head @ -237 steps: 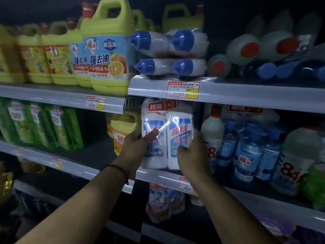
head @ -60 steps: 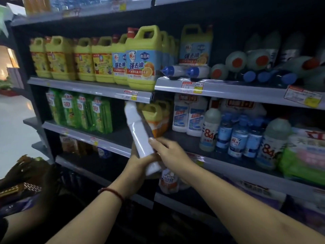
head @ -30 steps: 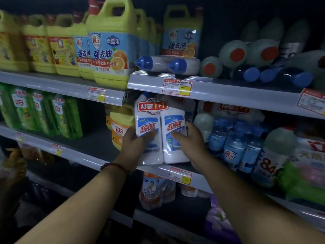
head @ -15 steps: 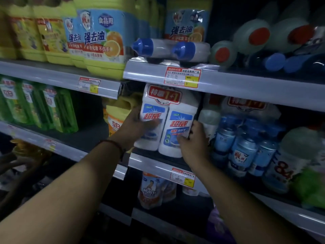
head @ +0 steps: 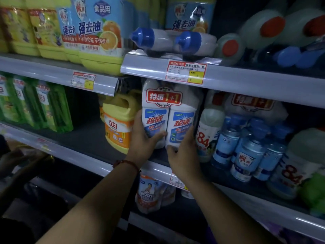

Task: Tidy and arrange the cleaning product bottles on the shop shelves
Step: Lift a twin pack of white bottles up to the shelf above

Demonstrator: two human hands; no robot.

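Where the dark middle shelf [head: 84,138] runs beneath the pale rail of the upper shelf [head: 246,81], the twin pack of white bottles [head: 168,118] is upright. Its red 1+1 banner sits just under that rail, and the hands hide whether its base sits flat. The aisle is dim. The left hand [head: 142,141] wraps the pack's left bottle, thumb across the blue label, with a red cord bracelet [head: 126,163] at the wrist. The right hand [head: 182,155] grasps the right bottle low on its side, thumb near the base. A yellow-and-orange jug [head: 119,124] stands just beside the pack on the left and a white bottle marked 84 [head: 209,131] on the right, then blue bottles [head: 246,148]. Above, two blue-capped bottles [head: 158,39] lie on their sides beside big yellow jugs [head: 98,32]. Green packs [head: 44,104] stand well to the left, and a refill pouch [head: 149,192] sits on the shelf below.
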